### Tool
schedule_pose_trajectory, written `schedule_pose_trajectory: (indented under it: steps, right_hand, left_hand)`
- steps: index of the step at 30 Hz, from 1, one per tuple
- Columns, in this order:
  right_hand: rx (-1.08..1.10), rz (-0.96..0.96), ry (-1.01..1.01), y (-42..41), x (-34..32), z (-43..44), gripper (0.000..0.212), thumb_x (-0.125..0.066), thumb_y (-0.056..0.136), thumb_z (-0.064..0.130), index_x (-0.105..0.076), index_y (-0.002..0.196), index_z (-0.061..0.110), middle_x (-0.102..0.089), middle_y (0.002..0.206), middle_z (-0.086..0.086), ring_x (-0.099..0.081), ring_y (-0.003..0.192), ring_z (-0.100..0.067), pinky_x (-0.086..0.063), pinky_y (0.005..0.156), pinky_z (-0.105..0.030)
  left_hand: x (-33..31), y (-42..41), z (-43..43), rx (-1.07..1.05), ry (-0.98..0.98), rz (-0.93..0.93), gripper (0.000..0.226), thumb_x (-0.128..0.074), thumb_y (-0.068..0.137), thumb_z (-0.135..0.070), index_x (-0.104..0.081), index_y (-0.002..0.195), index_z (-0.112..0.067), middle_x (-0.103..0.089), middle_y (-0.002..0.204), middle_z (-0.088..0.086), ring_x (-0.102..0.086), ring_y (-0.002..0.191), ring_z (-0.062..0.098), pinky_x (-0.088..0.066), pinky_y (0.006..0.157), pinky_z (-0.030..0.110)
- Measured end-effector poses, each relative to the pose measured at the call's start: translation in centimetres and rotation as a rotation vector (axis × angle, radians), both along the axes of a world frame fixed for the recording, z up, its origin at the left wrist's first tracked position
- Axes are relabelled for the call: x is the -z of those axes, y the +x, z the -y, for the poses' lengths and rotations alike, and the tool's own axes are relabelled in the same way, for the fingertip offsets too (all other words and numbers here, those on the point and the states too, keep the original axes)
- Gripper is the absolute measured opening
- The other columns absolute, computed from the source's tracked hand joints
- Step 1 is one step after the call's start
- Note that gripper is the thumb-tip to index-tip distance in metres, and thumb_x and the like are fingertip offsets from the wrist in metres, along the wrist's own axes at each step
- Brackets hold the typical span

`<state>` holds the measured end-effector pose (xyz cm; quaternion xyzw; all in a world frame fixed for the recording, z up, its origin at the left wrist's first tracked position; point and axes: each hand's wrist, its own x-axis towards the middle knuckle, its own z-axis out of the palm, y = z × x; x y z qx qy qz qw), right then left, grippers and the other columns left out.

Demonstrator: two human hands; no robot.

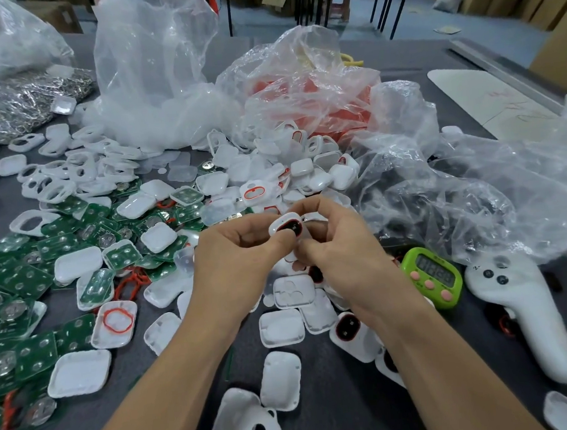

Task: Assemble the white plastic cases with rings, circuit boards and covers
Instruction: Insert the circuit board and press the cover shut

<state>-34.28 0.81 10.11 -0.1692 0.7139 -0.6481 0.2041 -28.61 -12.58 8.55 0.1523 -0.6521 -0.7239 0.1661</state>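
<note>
Both hands meet above the middle of the table around one small white plastic case (285,226) with a red ring and a dark inside. My left hand (234,253) pinches its near edge with the thumb. My right hand (336,244) grips it from the right and below, fingers curled. Green circuit boards (24,282) lie heaped at the left. White covers and case halves (80,373) are scattered around, one with a loose red ring (118,320). Several closed cases (340,175) pile up behind the hands.
Clear plastic bags (156,71) stand at the back; one holds red parts (315,88). Metal pieces (25,100) fill a bag at far left. A green timer (433,275) and a white handheld controller (520,310) lie at the right on the grey table (342,398).
</note>
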Motion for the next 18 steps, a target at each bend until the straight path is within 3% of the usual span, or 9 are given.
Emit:
schedule_pose_trajectory:
  steps: [5,7,10,12,15,16,18]
  right_hand:
    - [-0.034,-0.079,0.070,0.1,0.1,0.1,0.032,-0.052,0.098,-0.005,-0.063,0.106,0.024,-0.077,0.088,-0.002,-0.061,0.063,-0.007,-0.053,0.067,-0.023]
    - [-0.062,-0.111,0.086,0.2,0.1,0.1,0.034,-0.052,0.096,-0.005,-0.063,0.107,0.024,-0.078,0.090,-0.002,-0.062,0.066,-0.008,-0.055,0.065,-0.025]
    - [-0.085,-0.144,0.140,0.4,-0.1,0.2,0.038,-0.053,0.091,-0.006,-0.063,0.110,0.026,-0.078,0.090,-0.003,-0.062,0.070,-0.014,-0.060,0.068,-0.042]
    - [-0.090,-0.145,0.159,0.3,-0.4,0.0,0.034,-0.054,0.093,-0.003,-0.063,0.109,0.026,-0.076,0.083,-0.003,-0.061,0.068,-0.014,-0.057,0.067,-0.040]
    - [-0.086,-0.148,0.213,-0.1,-1.6,-1.0,0.019,-0.061,0.099,0.008,-0.063,0.108,0.025,-0.073,0.073,-0.002,-0.063,0.064,-0.017,-0.057,0.068,-0.045]
    - [-0.071,-0.147,0.231,-0.2,-2.2,-1.7,0.016,-0.064,0.099,0.012,-0.062,0.108,0.026,-0.073,0.074,-0.004,-0.063,0.063,-0.020,-0.058,0.071,-0.048]
    - [-0.019,-0.179,0.299,-0.3,-3.1,-3.8,0.020,-0.068,0.096,0.012,-0.063,0.103,0.030,-0.070,0.071,-0.010,-0.058,0.059,-0.024,-0.054,0.067,-0.050]
  left_hand:
    - [0.1,0.0,0.0,-0.022,-0.041,0.031,0.006,-0.082,0.085,-0.013,-0.083,0.090,-0.016,-0.080,0.081,0.001,-0.071,0.066,0.008,-0.051,0.061,0.017]
    - [0.1,0.0,0.1,-0.074,-0.043,0.028,0.007,-0.083,0.082,-0.011,-0.084,0.083,-0.018,-0.077,0.070,-0.002,-0.064,0.055,0.002,-0.049,0.054,0.015]
    - [0.2,-0.1,0.0,-0.141,-0.075,0.026,0.014,-0.084,0.078,-0.008,-0.084,0.076,-0.022,-0.070,0.056,-0.007,-0.057,0.046,-0.001,-0.045,0.048,0.012]
    - [0.2,-0.1,0.1,-0.117,-0.116,0.021,0.016,-0.084,0.079,-0.011,-0.084,0.074,-0.027,-0.071,0.057,-0.007,-0.059,0.049,-0.002,-0.045,0.049,0.012]
    - [0.0,0.0,0.2,0.077,-0.070,0.019,0.004,-0.085,0.081,-0.031,-0.084,0.085,-0.029,-0.080,0.079,0.002,-0.075,0.074,0.012,-0.062,0.071,0.031]
    - [-0.1,0.0,0.2,0.108,-0.071,0.024,0.016,-0.085,0.078,-0.043,-0.084,0.088,-0.031,-0.080,0.085,0.003,-0.076,0.082,0.016,-0.063,0.080,0.036]
    - [-0.1,0.0,0.2,0.090,-0.069,0.028,0.033,-0.080,0.068,-0.063,-0.084,0.088,-0.036,-0.081,0.089,0.001,-0.076,0.087,0.017,-0.061,0.083,0.034]
